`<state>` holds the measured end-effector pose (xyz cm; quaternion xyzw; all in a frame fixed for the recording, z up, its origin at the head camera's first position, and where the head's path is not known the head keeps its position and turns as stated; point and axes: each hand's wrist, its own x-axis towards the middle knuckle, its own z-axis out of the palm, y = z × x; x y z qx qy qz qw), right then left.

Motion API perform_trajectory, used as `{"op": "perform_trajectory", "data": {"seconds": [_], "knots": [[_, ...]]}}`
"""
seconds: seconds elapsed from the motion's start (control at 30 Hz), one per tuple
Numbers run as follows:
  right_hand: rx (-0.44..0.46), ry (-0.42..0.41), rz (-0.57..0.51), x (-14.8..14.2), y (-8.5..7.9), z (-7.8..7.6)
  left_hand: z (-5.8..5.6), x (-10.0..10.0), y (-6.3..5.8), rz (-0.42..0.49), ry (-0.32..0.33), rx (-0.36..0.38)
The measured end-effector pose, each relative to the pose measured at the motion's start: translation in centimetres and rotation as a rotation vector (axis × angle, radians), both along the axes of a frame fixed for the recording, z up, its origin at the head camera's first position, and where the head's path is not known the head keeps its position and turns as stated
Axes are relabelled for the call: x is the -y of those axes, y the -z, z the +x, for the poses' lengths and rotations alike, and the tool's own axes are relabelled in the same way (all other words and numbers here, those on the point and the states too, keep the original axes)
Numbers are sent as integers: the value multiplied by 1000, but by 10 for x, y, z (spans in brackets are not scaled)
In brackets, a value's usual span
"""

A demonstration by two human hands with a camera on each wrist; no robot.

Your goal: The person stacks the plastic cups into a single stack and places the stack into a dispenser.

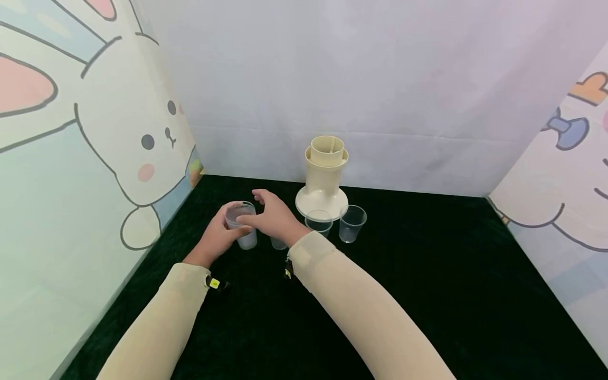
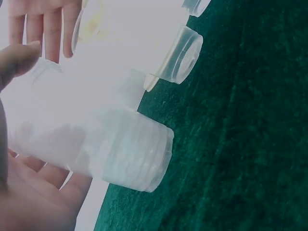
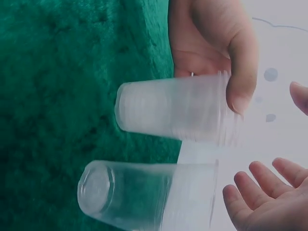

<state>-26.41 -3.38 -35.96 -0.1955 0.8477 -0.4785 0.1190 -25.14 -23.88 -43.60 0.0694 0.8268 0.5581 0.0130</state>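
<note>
- Pale sleeves stretch over the worktop.
- Cup stack: long axis near upright, mouth up, with the left hand curled round it.
- Right hand: just right of its rim, grip spread, holding nothing.
- Partly hidden cup: right of the stack.

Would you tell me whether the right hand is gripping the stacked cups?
No, the left hand grips the stacked cups, while the right hand has its fingers extended in the right wrist view.
</note>
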Motion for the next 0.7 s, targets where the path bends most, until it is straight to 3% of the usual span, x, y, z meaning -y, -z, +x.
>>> {"op": "perform_trajectory", "data": {"seconds": [0.4,0.7], "knots": [[-42,-37,-45,-38,-13,4,-2,2,1,37,-9,7],[-52,-4,-70,-73,-14,10,-3,1,3,29,-27,14]]}}
